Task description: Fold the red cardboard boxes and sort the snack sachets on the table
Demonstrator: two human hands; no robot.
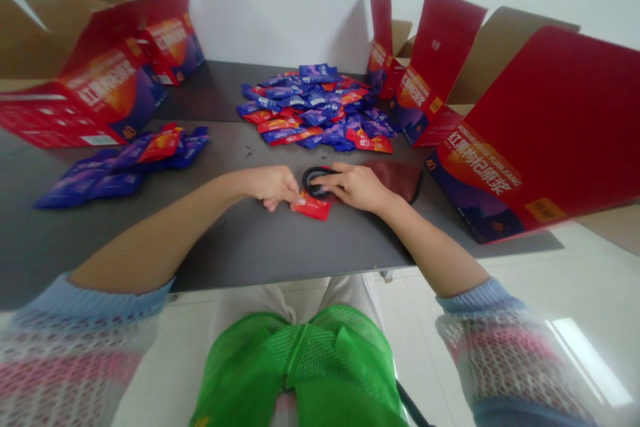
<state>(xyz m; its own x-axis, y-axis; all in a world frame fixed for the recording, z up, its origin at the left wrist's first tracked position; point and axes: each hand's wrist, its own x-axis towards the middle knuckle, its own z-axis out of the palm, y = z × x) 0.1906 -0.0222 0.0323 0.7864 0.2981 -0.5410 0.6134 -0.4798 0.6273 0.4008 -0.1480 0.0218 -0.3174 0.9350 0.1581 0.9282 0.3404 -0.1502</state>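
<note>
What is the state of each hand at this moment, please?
Left hand: closed, pinching one end of a flat rectangular red sachet.
Right hand: touching a round black-rimmed object; whether it grips cannot be told.

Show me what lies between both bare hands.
Head view: a black ring-shaped object and a rectangular red sachet lie between the left hand and right hand.

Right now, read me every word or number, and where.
"红黑枸杞原浆": large right box, middle right box, front left box.
"HONGHEI GOUQI YUANJIANG": large right box.
"40": large right box, front left box.
"纯", seemingly: red pouch.
Other print: too small or blurred.
</note>
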